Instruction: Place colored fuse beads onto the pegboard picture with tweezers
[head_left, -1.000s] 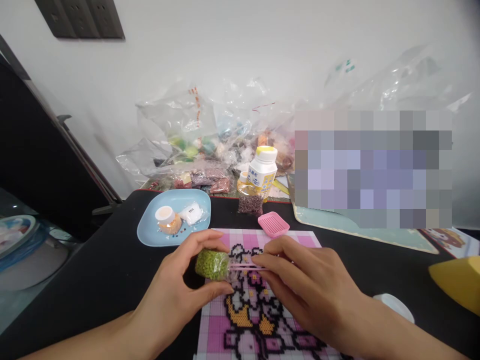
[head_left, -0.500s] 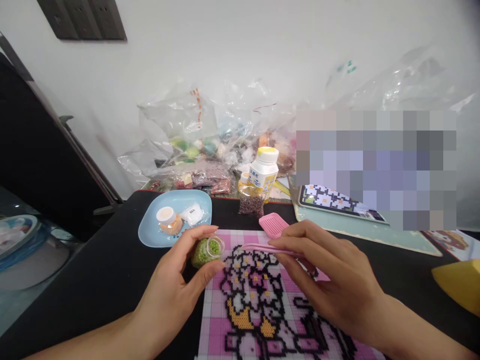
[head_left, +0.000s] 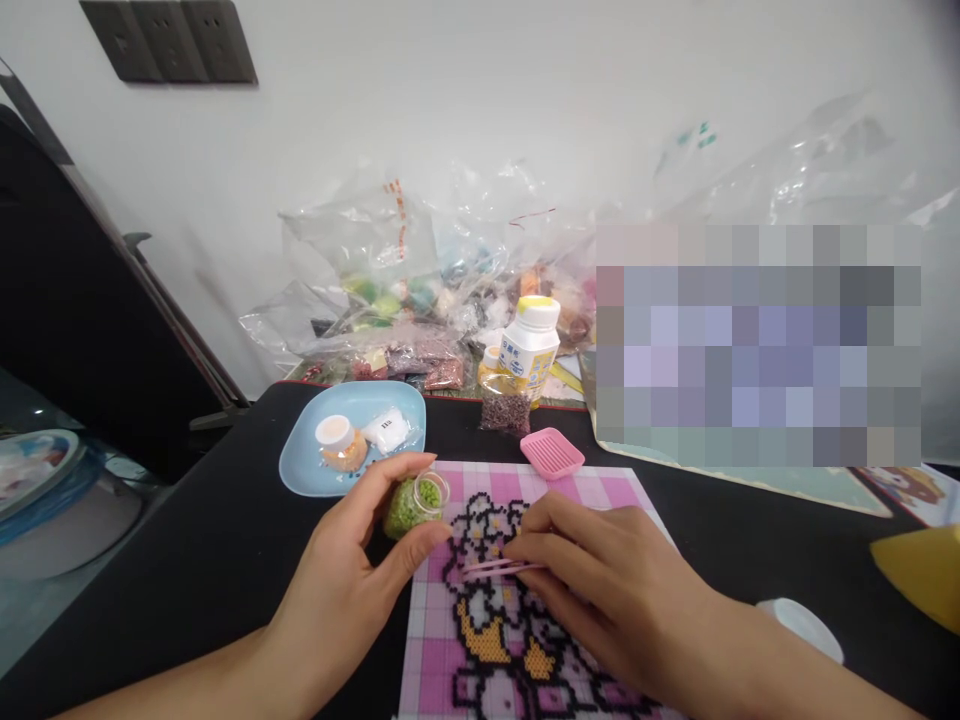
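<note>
My left hand [head_left: 360,550] is wrapped round a small clear jar [head_left: 416,505] of green beads, its open mouth tilted to the right. In my right hand [head_left: 600,585] is a pair of pink tweezers [head_left: 499,568], pinched between thumb and fingers. Their tips point left, over a bead pattern [head_left: 484,635] of black outlines with yellow and white areas. This pattern lies on a pink and white checked pegboard [head_left: 431,600]. My right hand hides part of the design. Whether the tweezers hold a bead is too small to tell.
A blue tray [head_left: 300,470] holds an orange-bead jar [head_left: 341,443] and a small white packet [head_left: 390,428]. Behind the board lie a pink ridged dish [head_left: 553,453], a bag of dark beads [head_left: 506,408] and a white bottle [head_left: 529,345]. A white lid [head_left: 802,628] lies at right.
My right hand has moved down and left with the tweezers, from the upper part of the pattern toward its middle left. The white lid has come into view. My left hand keeps the jar in place.
</note>
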